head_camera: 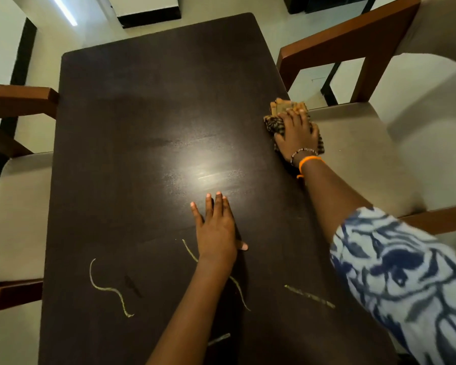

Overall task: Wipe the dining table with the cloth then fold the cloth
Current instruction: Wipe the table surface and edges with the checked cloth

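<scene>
A dark brown dining table [148, 122] fills the view. At its right edge lies a bunched brown and tan patterned cloth [282, 108], and my right hand [296, 133] presses flat on top of it, covering most of it. Near the table's middle my left hand [216, 230] rests palm down on the bare wood with its fingers spread and nothing in it. Pale yellowish smear lines [108, 289] curl across the near part of the table, one passing under my left wrist, another streak [309, 296] at the near right.
A wooden chair with a beige seat [358, 154] stands close against the right edge, beside the cloth. Another chair [16, 206] is at the left edge. Light tiled floor [221, 14] lies beyond the far end.
</scene>
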